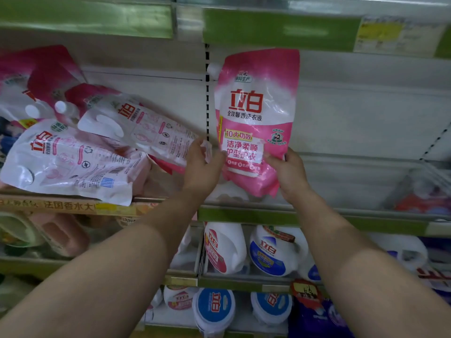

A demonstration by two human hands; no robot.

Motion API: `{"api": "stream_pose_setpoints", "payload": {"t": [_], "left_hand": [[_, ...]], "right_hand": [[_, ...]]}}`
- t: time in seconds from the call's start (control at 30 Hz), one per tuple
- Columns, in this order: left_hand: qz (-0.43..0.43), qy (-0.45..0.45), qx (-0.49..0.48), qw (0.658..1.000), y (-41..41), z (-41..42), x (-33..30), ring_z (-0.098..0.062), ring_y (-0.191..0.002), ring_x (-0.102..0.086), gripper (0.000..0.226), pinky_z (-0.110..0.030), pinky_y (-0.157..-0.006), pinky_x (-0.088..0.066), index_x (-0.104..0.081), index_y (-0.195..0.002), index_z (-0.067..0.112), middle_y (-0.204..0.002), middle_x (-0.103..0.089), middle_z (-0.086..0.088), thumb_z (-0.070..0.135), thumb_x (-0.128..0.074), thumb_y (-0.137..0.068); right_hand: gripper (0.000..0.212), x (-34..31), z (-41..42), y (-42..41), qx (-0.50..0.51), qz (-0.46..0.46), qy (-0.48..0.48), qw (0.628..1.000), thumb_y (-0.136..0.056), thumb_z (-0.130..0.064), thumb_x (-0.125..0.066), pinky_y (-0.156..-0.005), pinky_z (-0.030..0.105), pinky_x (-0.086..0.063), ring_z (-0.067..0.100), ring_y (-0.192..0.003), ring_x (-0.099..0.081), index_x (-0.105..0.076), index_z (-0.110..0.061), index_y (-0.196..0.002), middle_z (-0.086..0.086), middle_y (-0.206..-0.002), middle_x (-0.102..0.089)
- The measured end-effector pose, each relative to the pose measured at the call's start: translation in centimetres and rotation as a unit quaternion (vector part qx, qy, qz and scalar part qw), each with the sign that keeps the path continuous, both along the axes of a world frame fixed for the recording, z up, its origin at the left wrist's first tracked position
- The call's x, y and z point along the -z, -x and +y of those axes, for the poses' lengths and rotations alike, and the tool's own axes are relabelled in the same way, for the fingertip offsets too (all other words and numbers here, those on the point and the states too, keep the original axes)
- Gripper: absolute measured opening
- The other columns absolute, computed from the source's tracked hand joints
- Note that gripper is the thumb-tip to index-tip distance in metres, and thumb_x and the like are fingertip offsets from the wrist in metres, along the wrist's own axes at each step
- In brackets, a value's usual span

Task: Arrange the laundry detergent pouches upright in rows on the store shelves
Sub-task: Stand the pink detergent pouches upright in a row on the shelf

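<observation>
The shelf (366, 211) with its green edge strip runs across the middle of the frame, its right bay bare behind one pink detergent pouch (256, 118) that is held upright at centre, spout at its upper left, its bottom just above the shelf edge. To the left, a heap of pouches (80, 142) lies flat and tilted over one another, while white detergent jugs (227, 247) stand on the lower shelves. The left hand (202, 164) pinches the upright pouch's lower left edge with its thumb, and the right hand (290, 172) grips its lower right corner, fingers curled round it.
</observation>
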State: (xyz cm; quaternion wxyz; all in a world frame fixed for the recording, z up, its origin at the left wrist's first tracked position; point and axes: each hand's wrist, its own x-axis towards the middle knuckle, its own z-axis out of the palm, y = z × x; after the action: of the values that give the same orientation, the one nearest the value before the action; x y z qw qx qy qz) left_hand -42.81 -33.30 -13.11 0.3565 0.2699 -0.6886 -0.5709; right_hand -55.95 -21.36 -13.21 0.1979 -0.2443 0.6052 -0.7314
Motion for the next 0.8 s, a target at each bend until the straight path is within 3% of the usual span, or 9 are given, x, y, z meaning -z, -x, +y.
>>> {"api": "stream_pose_setpoints", "payload": {"t": [0.13, 0.27, 0.4, 0.6, 0.7, 0.8], "left_hand": [[-0.004, -0.093, 0.040, 0.995, 0.5, -0.5, 0.0, -0.023, -0.124, -0.048, 0.072, -0.041, -0.103, -0.038, -0.024, -0.146, 0.021, -0.140, -0.044, -0.006, 0.036, -0.063, -0.088], [-0.006, -0.112, 0.135, 0.984, 0.6, -0.5, 0.2, -0.021, -0.101, -0.067, 0.049, -0.047, -0.091, -0.051, -0.046, -0.124, 0.025, -0.116, -0.066, -0.002, 0.032, -0.069, -0.081], [-0.044, -0.115, 0.217, 0.968, 0.7, -0.1, 0.5, -0.023, -0.099, -0.069, 0.059, -0.041, -0.078, -0.057, -0.050, -0.125, 0.024, -0.112, -0.070, -0.002, 0.034, -0.072, -0.071], [-0.028, -0.121, 0.191, 0.974, 1.2, 0.3, 1.1, -0.028, -0.096, -0.069, 0.055, -0.042, -0.069, -0.058, -0.052, -0.121, 0.020, -0.110, -0.070, -0.003, 0.027, -0.074, -0.072], [-0.011, -0.116, 0.168, 0.979, 1.4, 0.6, 1.8, -0.026, -0.093, -0.070, 0.050, -0.050, -0.079, -0.056, -0.057, -0.114, 0.024, -0.105, -0.072, -0.001, 0.031, -0.075, -0.067], [0.011, -0.118, 0.158, 0.980, 1.5, 0.9, 2.2, -0.025, -0.090, -0.071, 0.044, -0.049, -0.075, -0.057, -0.060, -0.108, 0.028, -0.103, -0.073, 0.000, 0.031, -0.075, -0.067]], "right_hand": [[0.025, 0.1, 1.9, 1.4, -0.075, -0.110, 0.068, 0.989, -0.073, -0.005, -0.064, -0.060, 0.034, -0.058, 0.022, -0.074, -0.072, -0.063, -0.013, -0.097, 0.004, -0.081, -0.075], [0.027, 0.8, 3.3, 2.5, -0.122, -0.154, 0.063, 0.979, -0.068, -0.011, -0.065, -0.064, 0.041, -0.057, 0.027, -0.076, -0.071, -0.065, -0.012, -0.095, 0.010, -0.083, -0.074], [0.025, 1.3, 3.7, 3.1, -0.116, -0.149, 0.043, 0.981, -0.068, -0.014, -0.067, -0.079, 0.047, -0.054, 0.029, -0.080, -0.070, -0.067, -0.012, -0.093, 0.011, -0.086, -0.074], [0.025, 1.0, 4.1, 3.7, -0.107, -0.108, 0.014, 0.988, -0.070, -0.030, -0.069, -0.079, 0.043, -0.055, 0.025, -0.083, -0.071, -0.069, -0.016, -0.092, 0.007, -0.090, -0.075], [0.042, 0.8, 4.3, 3.6, -0.078, -0.098, -0.007, 0.992, -0.069, -0.043, -0.067, -0.090, 0.046, -0.051, 0.027, -0.093, -0.069, -0.067, -0.016, -0.102, 0.008, -0.099, -0.073], [0.057, 0.9, 4.7, 3.3, -0.071, -0.100, -0.001, 0.992, -0.071, -0.049, -0.064, -0.095, 0.049, -0.048, 0.030, -0.101, -0.066, -0.063, -0.013, -0.115, 0.011, -0.110, -0.070]]}}
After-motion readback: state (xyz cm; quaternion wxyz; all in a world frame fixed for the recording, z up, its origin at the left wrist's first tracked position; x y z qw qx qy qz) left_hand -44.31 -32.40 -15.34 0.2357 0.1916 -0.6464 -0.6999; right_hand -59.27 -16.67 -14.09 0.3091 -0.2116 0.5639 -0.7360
